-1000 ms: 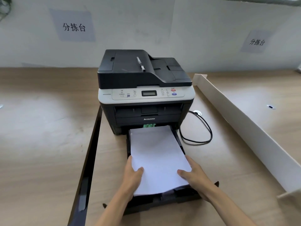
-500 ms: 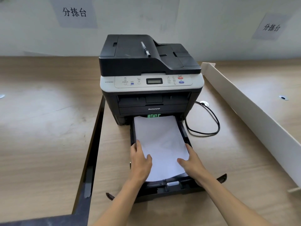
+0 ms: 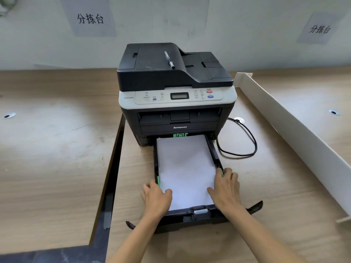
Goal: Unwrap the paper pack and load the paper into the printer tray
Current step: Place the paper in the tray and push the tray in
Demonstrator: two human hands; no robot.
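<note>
The paper (image 3: 185, 168) lies flat in the tray (image 3: 213, 149), which stands pulled out in front of the printer (image 3: 176, 111). The left hand (image 3: 156, 199) rests spread and relaxed at the tray's left wall, thumb on the sheets, gripping nothing. The right hand (image 3: 226, 188) does the same at the right wall, fingertips at the green guide. Press both guides snug against the stack, keep the edges square, then slide the tray in level.

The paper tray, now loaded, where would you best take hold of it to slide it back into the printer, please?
Probably by the paper tray's wide front lip, from the near side: it sticks out toward you, and the printer slot lies straight behind it.
</note>
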